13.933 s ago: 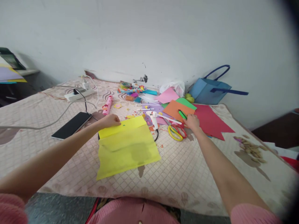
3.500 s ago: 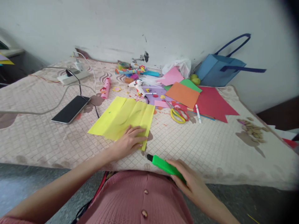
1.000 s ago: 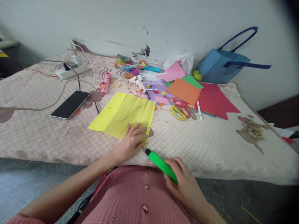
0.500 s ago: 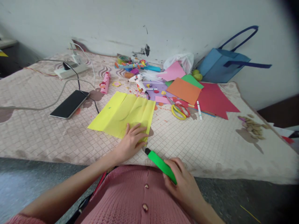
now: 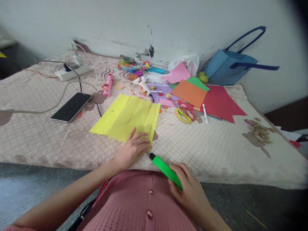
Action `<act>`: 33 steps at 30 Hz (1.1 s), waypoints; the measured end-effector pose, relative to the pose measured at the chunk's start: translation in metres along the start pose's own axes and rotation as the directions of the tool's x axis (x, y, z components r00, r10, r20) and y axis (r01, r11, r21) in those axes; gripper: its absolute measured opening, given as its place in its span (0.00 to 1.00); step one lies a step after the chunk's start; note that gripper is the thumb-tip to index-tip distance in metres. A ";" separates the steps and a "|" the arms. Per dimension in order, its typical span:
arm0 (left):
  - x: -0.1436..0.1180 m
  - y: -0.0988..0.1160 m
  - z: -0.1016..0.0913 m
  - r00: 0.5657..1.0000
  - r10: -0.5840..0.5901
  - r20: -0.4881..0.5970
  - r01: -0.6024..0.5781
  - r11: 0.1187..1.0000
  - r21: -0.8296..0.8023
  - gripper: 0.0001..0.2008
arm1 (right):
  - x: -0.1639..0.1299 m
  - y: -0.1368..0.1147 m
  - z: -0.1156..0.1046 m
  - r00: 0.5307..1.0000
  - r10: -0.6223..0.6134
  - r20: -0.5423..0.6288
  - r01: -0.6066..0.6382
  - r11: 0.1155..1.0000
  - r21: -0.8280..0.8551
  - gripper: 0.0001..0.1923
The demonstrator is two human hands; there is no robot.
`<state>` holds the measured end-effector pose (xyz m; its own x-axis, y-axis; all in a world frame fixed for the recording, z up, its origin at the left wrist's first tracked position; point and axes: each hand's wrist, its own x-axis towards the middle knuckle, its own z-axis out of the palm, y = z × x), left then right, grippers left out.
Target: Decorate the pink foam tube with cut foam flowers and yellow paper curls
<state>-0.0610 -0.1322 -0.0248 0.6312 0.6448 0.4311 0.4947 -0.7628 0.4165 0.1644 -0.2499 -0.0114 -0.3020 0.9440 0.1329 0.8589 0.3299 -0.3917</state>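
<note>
A creased yellow paper sheet (image 5: 125,117) lies on the quilted bed cover (image 5: 216,150) in front of me. My left hand (image 5: 133,148) rests flat on the sheet's near right corner, fingers spread a little. My right hand (image 5: 190,189) grips a green highlighter marker (image 5: 166,170) near the bed's front edge. The marker's dark tip points up and left toward the paper's corner and stops just short of it.
A black phone (image 5: 71,106) on a cable lies left of the paper, with a power strip (image 5: 72,71) behind it. Yellow and red scissors (image 5: 184,114), a glue gun (image 5: 141,84), coloured paper sheets (image 5: 190,93), a white pen (image 5: 204,113) and a blue bag (image 5: 228,65) crowd the back right.
Almost nothing differs over the last second: my left hand's fingers shifted slightly on the paper's corner, and the marker stays by the corner.
</note>
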 end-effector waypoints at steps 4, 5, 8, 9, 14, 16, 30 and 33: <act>-0.008 -0.002 -0.007 0.983 0.155 0.097 -0.161 0.985 0.062 0.12 | 0.000 0.000 -0.001 1.000 -0.007 0.001 0.007 1.000 0.001 0.16; -0.010 -0.002 -0.010 0.974 0.183 0.132 -0.193 0.979 0.068 0.14 | 0.000 0.000 -0.001 1.000 -0.006 0.001 0.006 1.000 0.005 0.16; -0.015 -0.005 -0.015 0.951 0.233 0.203 -0.251 0.965 0.069 0.18 | 0.000 -0.001 -0.002 1.000 -0.003 0.010 0.002 1.000 0.013 0.16; -0.016 -0.006 -0.016 0.946 0.242 0.215 -0.261 0.963 0.066 0.19 | 0.000 -0.001 -0.002 1.000 -0.003 0.011 0.003 1.000 0.013 0.16; -0.019 -0.010 -0.015 0.939 0.271 0.214 -0.288 0.956 0.052 0.19 | 0.000 -0.001 0.000 1.000 0.005 0.004 -0.005 1.000 0.001 0.16; -0.018 -0.010 -0.016 0.946 0.268 0.181 -0.283 0.957 0.065 0.17 | 0.000 -0.001 0.000 1.000 0.005 0.003 -0.005 1.000 0.001 0.16; -0.015 -0.008 -0.027 0.925 0.296 0.239 -0.331 0.936 0.122 0.12 | 0.000 -0.002 0.000 1.000 0.024 0.004 -0.024 1.000 0.007 0.16; -0.014 -0.007 -0.027 0.926 0.292 0.238 -0.325 0.938 0.117 0.12 | -0.001 -0.002 -0.001 0.999 0.032 0.001 -0.032 0.999 0.009 0.16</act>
<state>-0.0893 -0.1342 -0.0117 0.8713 0.3630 0.3303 0.3285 -0.9314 0.1571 0.1633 -0.2518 -0.0100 -0.2750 0.9540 0.1190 0.8646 0.2996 -0.4035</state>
